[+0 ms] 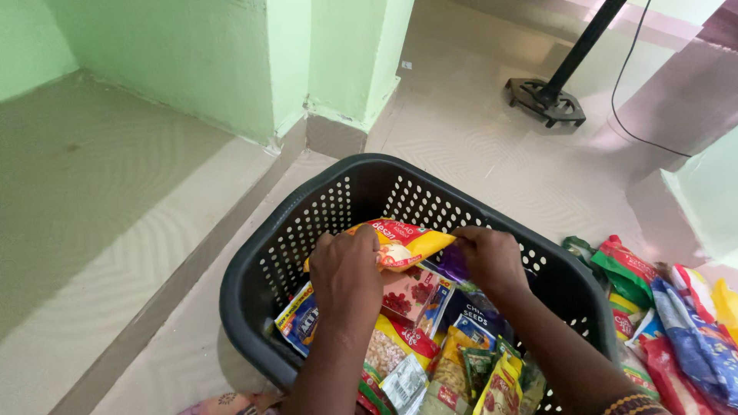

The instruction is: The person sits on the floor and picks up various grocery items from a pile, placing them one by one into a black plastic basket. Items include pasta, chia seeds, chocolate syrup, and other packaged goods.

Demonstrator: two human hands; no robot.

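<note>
The dark grey perforated plastic laundry-style basket (pixel 254 284) on the pale tiled floor (pixel 477 138) is already well stocked: many food packets lie inside it, a blue one at the left wall, a red pouch with berries in the middle, yellow and green ones toward the near rim. A loose heap of red, blue and green packets (pixel 676 323) sits on the floor just beside the basket's right wall, outside it, so by my reckoning a good share is in and that heap is left.

Both hands are over the basket. The left hand (pixel 346 273) is curled over 1 end of a yellow and red crinkly plastic snack packet (pixel 403 242), fingers pressed onto it. The right hand (pixel 492 257) pinches the packet's other end, knuckles up. The packet stretches between the 2 hands, above the packets below.
</note>
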